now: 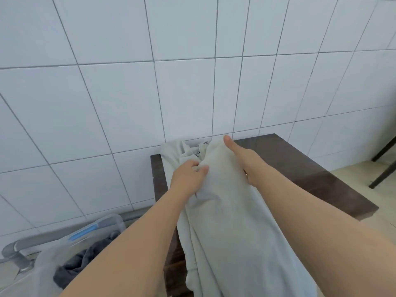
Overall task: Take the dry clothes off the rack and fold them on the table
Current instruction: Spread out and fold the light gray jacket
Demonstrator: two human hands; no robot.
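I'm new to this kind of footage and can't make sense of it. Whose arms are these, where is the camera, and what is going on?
There is no machine here: the camera sits on a person's head, looking forward and down at their own bare arms. The left hand grips a fold of a pale garment; the right hand holds its far side, thumb on top. The garment lies along a dark table against a white tiled wall. At lower left, a clear plastic bin holds dark clothes.

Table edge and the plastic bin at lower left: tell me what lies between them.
In the head view, the left forearm crosses that stretch between the dark table and the clear bin; behind it runs a grey pipe.
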